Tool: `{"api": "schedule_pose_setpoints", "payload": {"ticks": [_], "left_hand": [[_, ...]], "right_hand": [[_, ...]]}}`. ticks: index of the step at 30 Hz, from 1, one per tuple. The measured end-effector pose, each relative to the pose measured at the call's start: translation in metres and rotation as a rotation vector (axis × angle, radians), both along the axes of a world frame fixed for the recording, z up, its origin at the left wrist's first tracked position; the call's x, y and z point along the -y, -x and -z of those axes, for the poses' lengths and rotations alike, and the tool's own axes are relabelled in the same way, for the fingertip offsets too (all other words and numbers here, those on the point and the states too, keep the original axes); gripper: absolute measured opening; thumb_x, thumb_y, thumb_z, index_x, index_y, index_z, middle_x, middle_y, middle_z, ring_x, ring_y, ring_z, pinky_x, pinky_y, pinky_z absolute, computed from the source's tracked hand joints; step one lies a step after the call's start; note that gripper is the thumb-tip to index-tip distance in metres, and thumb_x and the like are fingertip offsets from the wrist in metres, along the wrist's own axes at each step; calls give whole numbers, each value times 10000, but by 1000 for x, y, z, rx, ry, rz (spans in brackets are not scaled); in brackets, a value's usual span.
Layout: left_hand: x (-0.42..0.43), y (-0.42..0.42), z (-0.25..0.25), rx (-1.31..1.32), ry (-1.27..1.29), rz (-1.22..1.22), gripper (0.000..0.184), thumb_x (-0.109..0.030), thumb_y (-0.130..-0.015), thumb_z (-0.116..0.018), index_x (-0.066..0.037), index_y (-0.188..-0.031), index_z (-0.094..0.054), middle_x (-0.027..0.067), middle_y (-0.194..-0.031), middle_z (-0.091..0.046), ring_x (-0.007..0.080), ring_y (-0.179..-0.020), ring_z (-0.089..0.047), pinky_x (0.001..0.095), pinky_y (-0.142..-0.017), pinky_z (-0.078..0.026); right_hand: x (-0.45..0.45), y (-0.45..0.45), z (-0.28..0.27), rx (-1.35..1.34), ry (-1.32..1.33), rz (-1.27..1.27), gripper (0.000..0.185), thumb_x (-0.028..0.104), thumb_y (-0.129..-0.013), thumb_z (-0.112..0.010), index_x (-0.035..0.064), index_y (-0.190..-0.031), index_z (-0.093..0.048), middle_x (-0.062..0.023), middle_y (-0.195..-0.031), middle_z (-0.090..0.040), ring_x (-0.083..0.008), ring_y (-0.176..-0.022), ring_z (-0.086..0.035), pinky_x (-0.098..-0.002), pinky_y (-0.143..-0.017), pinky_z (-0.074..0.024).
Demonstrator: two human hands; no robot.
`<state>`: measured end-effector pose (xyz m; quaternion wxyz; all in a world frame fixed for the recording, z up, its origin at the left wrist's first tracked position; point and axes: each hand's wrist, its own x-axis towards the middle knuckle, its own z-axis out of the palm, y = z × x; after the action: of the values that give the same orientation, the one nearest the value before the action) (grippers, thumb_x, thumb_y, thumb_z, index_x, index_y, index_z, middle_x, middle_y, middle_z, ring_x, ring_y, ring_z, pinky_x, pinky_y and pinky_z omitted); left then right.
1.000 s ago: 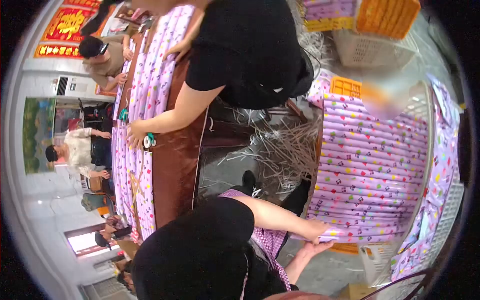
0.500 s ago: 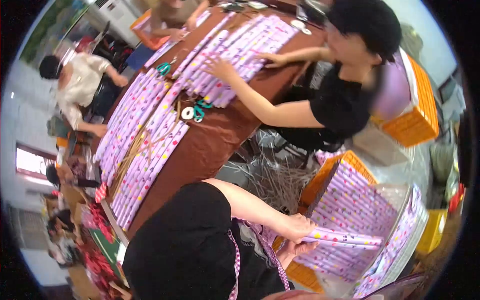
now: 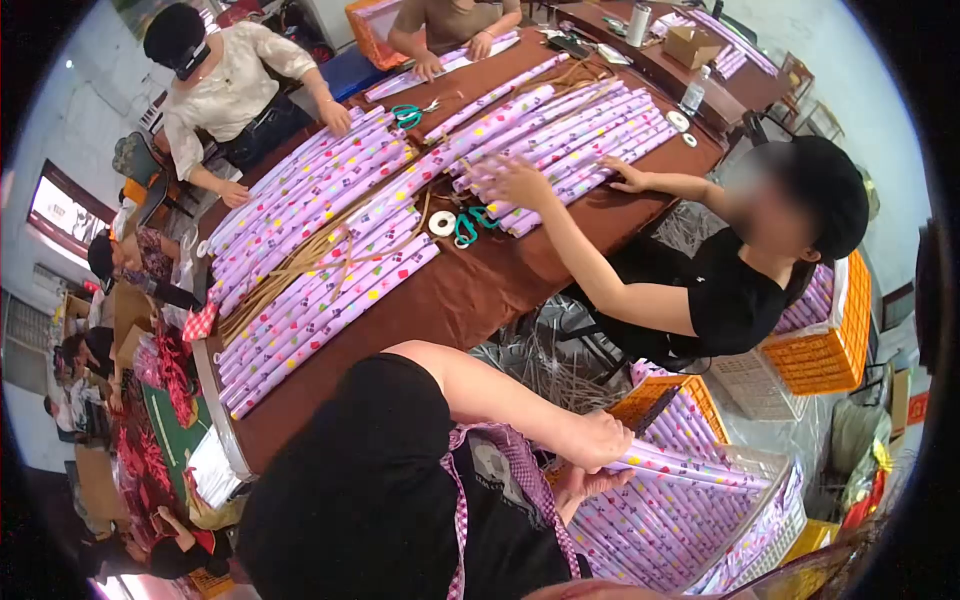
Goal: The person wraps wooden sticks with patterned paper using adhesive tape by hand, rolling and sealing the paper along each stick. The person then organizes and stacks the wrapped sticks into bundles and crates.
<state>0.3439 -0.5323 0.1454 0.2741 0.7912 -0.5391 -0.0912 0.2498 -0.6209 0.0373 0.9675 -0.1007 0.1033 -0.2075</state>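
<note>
My left hand [image 3: 598, 441] is closed around the near end of slim purple rolls [image 3: 690, 466] printed with small coloured figures. Just below it, my right hand [image 3: 592, 487] supports the same end, its fingers partly hidden. The rolls point right, over a crate [image 3: 778, 490] filled with several similar rolls. I cannot tell whether the far ends touch the crate's contents.
On the brown-covered table [image 3: 480, 290] lie rows of purple rolls [image 3: 330, 310], brown strips [image 3: 290, 262], green-handled scissors [image 3: 470, 225] and white tape [image 3: 441, 223]. A co-worker in black [image 3: 740, 300] sits to the right, near an orange crate [image 3: 822, 350]. Other people work beyond the table.
My view has swung, so the table appears lower and more of the room's far side shows. Both hands keep hold of the rolls, nearly unmoved. The co-worker still reaches over the table rolls.
</note>
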Motion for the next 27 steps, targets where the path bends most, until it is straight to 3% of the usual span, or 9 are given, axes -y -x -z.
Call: {"api": "schedule_pose_setpoints", "payload": {"ticks": [1,3,4,12,19,21,23,24,27], "left_hand": [[-6,-4,-4,-1,2,-7,430,-129,-574,-719,90,-921,-590,206,-772,-656,346,-686,-673,450,-590,-547],[-23,-14,-18,124,-1,39,466,-193,-716,-658,113,-1057,-571,183,-793,-645,292,-666,-662,404,-529,-528],[-33,-17,-30,170,-1,30,488,-191,-711,-662,118,-1077,-566,159,-790,-629,274,-662,-639,383,-529,-505],[-94,-27,-90,299,-82,-118,448,-200,-710,-673,91,-1034,-566,160,-812,-608,267,-703,-617,362,-585,-486],[-122,-30,-111,412,135,-281,689,-268,-670,-739,127,-1190,-519,160,-908,-602,264,-784,-609,345,-691,-498],[-130,-31,-117,399,189,-315,744,-286,-646,-763,126,-1213,-512,157,-943,-599,261,-806,-607,341,-710,-496],[-138,-33,-125,389,280,-363,771,-308,-618,-797,111,-1202,-520,152,-995,-593,261,-831,-606,338,-728,-488],[-143,-35,-129,393,285,-378,771,-308,-618,-797,111,-1202,-520,152,-995,-593,261,-831,-606,338,-728,-488],[-165,-41,-137,421,372,-471,786,-295,-615,-815,107,-1213,-500,159,-981,-591,290,-837,-610,368,-735,-494]], "right_hand": [[-5,-3,-2,10,-2,-10,844,569,-773,-736,53,-1377,-452,-106,-1322,-539,-254,-1220,-508,-431,-1050,-405],[-17,-8,-9,32,-5,-30,845,565,-771,-742,49,-1375,-454,-106,-1322,-540,-252,-1215,-512,-427,-1045,-410],[-29,-12,-29,-99,36,38,866,561,-770,-743,39,-1390,-436,-96,-1328,-534,-241,-1225,-505,-424,-1049,-407],[-50,-41,-66,6,103,-177,875,588,-758,-736,106,-1405,-398,-68,-1301,-509,-239,-1244,-474,-441,-1078,-359],[-49,-73,-129,177,416,-308,887,611,-774,-713,114,-1431,-386,-95,-1331,-492,-273,-1248,-481,-455,-1054,-406],[-41,-90,-134,162,466,-294,854,610,-796,-702,108,-1411,-387,-100,-1327,-492,-292,-1247,-481,-467,-1053,-407],[-40,-109,-152,406,475,-406,665,479,-838,-719,128,-1336,-450,-47,-1255,-498,-262,-1235,-475,-461,-1078,-351],[-54,-117,-181,408,502,-454,584,430,-825,-756,138,-1263,-504,-33,-1153,-496,-269,-1193,-486,-478,-1087,-343],[-72,-134,-200,338,532,-509,564,410,-812,-778,144,-1243,-530,-30,-1154,-492,-277,-1182,-502,-495,-1085,-358]]}}
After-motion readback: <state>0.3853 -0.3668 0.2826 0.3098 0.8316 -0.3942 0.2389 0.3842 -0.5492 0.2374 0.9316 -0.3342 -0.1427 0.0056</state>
